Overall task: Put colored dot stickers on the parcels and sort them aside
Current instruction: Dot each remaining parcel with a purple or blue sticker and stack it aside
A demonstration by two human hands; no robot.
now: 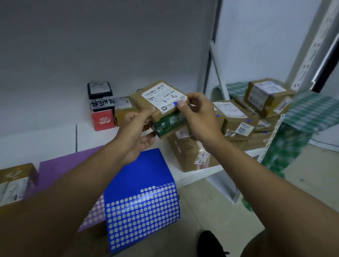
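I hold the small brown cardboard parcel (163,105) above the blue dot-sticker sheet (140,199), left hand (137,132) gripping its side. My right hand (196,114) pinches its corner, thumb on the blue dot sticker (175,104); I'd press it flat, firmly.

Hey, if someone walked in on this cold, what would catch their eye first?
Probably the parcel held up mid-frame: the left hand grips its left end while the right hand presses a blue dot onto its white label. Next, the bright blue sticker sheet below, many dots already peeled off, lying over a purple sheet.
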